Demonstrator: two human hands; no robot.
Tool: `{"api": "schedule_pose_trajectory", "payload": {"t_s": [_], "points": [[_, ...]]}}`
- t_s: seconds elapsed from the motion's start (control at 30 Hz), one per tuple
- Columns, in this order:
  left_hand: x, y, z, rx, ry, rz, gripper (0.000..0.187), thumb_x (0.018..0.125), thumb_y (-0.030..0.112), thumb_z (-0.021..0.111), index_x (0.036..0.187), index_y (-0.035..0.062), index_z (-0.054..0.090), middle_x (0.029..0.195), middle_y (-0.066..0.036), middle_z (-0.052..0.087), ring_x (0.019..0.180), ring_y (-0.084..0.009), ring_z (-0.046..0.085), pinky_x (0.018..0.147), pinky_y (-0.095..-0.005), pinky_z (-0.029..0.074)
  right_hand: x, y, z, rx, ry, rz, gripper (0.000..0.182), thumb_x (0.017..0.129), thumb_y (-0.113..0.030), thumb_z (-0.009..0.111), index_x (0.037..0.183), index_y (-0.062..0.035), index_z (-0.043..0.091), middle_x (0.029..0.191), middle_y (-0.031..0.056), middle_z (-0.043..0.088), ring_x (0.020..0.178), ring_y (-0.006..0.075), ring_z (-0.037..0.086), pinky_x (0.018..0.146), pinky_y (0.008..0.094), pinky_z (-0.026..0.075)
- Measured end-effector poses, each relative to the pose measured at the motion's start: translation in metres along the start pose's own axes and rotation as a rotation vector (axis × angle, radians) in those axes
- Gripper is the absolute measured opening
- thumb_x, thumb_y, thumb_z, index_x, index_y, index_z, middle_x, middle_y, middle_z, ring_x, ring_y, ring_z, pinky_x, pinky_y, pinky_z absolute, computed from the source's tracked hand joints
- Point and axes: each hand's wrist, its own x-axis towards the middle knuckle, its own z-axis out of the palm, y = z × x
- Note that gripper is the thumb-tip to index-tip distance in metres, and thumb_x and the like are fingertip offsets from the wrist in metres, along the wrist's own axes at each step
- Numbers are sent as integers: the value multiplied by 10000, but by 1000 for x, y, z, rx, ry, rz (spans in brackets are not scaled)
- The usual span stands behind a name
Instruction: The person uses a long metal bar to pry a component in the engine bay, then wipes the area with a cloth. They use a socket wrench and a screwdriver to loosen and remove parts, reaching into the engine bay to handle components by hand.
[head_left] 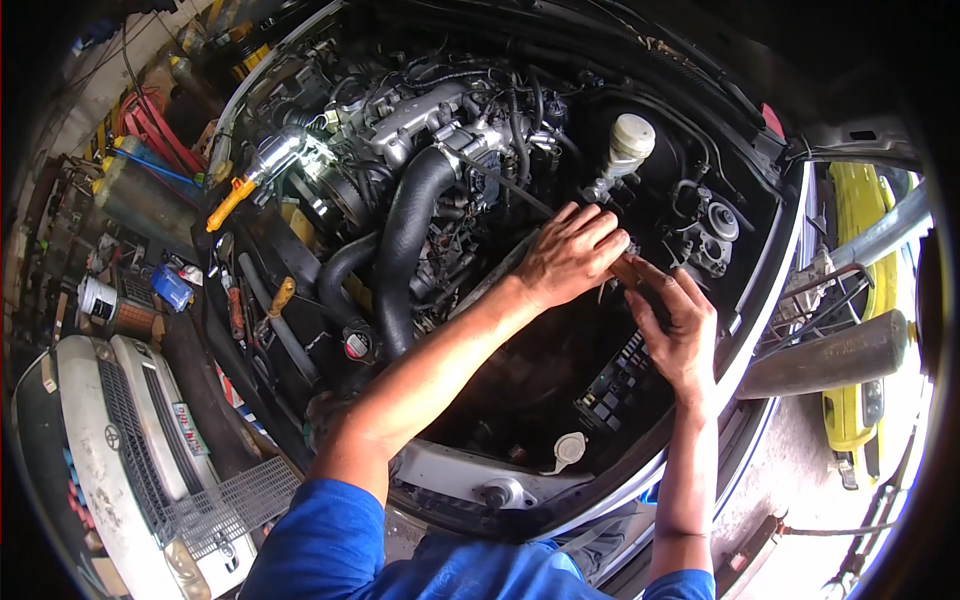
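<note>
My left hand (572,254) is closed around a long, thin screwdriver whose metal shaft (510,188) runs up and left toward the mouth of a thick black intake hose (415,225). The brown handle (627,269) shows between my two hands. My right hand (676,325) grips the handle's end with thumb and fingers; its tip is hidden in the palm. The shaft's far end lies near the joint between hose and metal throttle body (484,135), too small to tell whether it touches. A cream fluid reservoir (631,140) stands just above my hands.
A lit work lamp with an orange handle (232,204) lies at the engine's left. A fuse box (612,385) sits below my right hand. A removed white bumper (95,440) lies left. A gas cylinder (825,358) and yellow equipment (868,215) are at the right.
</note>
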Motion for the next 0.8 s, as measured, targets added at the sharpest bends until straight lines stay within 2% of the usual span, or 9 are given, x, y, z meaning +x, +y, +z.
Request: {"api": "schedule_pose_trajectory", "payload": {"t_s": [0.07, 0.17, 0.2, 0.3, 0.47, 0.57, 0.63, 0.73, 0.8], "points": [[-2, 3, 3, -9, 54, 10, 404, 681, 184, 864, 1032, 79, 695, 994, -50, 635, 907, -255, 621, 796, -401, 504, -1, 3, 6, 31, 18, -40, 336, 866, -70, 795, 1197, -62, 738, 848, 106, 629, 732, 273, 674, 701, 356, 555], [-3, 11, 9, -51, 98, 69, 378, 686, 221, 860, 1003, 94, 698, 963, -68, 658, 910, -256, 674, 727, -415, 534, -3, 2, 10, 44, -5, -61, 258, 884, -77, 777, 1133, -39, 724, 918, 118, 693, 833, 308, 736, 750, 373, 590], [-1, 11, 12, -35, 69, 23, 329, 698, 253, 846, 945, 109, 683, 921, -50, 679, 863, -235, 708, 682, -391, 550, -3, 3, 11, 45, -8, -52, 247, 887, -78, 778, 1123, -32, 721, 925, 122, 702, 839, 311, 743, 753, 372, 594], [-1, 9, 16, -49, -45, -14, 273, 714, 281, 821, 878, 129, 666, 835, -14, 689, 760, -204, 715, 674, -349, 556, -4, 5, 11, 56, -12, -22, 227, 893, -77, 779, 1099, -9, 713, 925, 134, 721, 840, 317, 756, 756, 367, 602], [-2, 5, 13, -112, -151, -5, 243, 727, 319, 809, 835, 147, 675, 736, -3, 692, 674, -209, 730, 649, -355, 571, -5, 4, 14, 61, 12, 10, 213, 904, -78, 780, 1067, 37, 704, 920, 161, 744, 851, 322, 767, 764, 353, 601], [4, 2, 7, -143, -279, -20, 215, 728, 309, 799, 799, 136, 695, 724, -34, 715, 675, -235, 745, 635, -377, 586, -7, 2, 17, 158, 17, 124, 209, 932, -80, 765, 1091, 42, 708, 962, 165, 770, 880, 259, 777, 806, 333, 591], [7, 3, 2, -158, -365, -34, 193, 720, 287, 792, 787, 130, 702, 716, -49, 721, 677, -240, 747, 640, -376, 591, -7, -3, 16, 175, 3, 191, 200, 951, -82, 749, 1107, 38, 713, 940, 148, 776, 880, 202, 763, 807, 301, 572], [16, 1, -5, -173, -491, -11, 146, 724, 267, 743, 753, 124, 729, 712, -96, 734, 683, -278, 751, 640, -426, 592, -7, -8, 18, 214, 18, 254, 194, 976, -104, 723, 1104, 42, 717, 914, 115, 779, 870, 132, 723, 818, 286, 555], [29, -1, -14, -190, -641, -6, 153, 735, 256, 706, 711, 109, 741, 712, -134, 735, 699, -326, 753, 651, -467, 592, -9, -9, 17, 354, -11, 448, 199, 1008, -132, 694, 1092, 47, 716, 924, 86, 768, 888, 106, 683, 855, 280, 541]]}}
